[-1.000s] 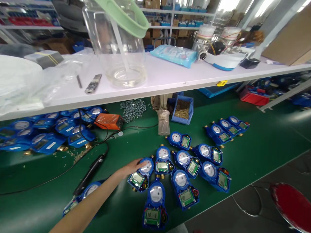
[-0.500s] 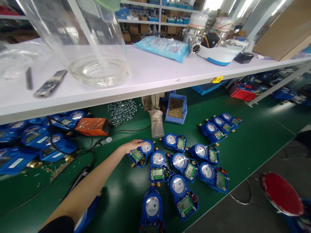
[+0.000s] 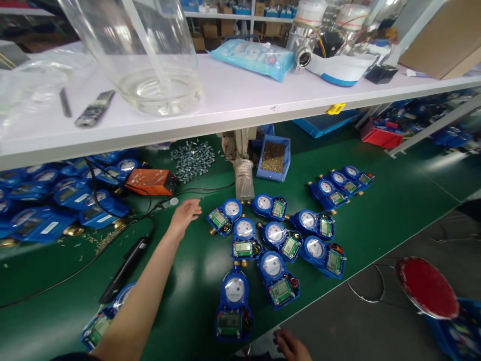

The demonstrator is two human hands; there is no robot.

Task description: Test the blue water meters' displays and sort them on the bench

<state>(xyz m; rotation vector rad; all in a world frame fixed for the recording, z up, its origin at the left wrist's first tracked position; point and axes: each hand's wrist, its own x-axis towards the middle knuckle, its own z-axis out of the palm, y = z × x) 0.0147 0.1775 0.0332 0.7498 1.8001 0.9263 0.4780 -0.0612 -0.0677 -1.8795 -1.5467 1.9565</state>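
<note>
My left hand (image 3: 185,214) hovers open over the green mat (image 3: 394,210), fingers stretched out, just left of a blue water meter (image 3: 224,217) it does not touch. That meter heads a cluster of several blue meters (image 3: 278,240) with white dials and green displays. A further meter (image 3: 233,307) lies near the mat's front edge. My right hand (image 3: 291,346) shows only partly at the bottom edge, below the mat, with fingers curled; whether it holds anything is hidden.
A white shelf (image 3: 233,108) overhangs the mat, bearing a large clear jar (image 3: 150,55) and a blue packet (image 3: 255,56). Beneath it are a blue bin of brass parts (image 3: 273,158), a screw pile (image 3: 192,159), an orange box (image 3: 150,181), a black electric screwdriver (image 3: 126,268) and more meters (image 3: 56,205). A red stool (image 3: 426,288) stands at right.
My left hand pushed the blue meter away to the top of the cluster, let it go and drew back to the left, open. My right hand came into view at the bottom.
</note>
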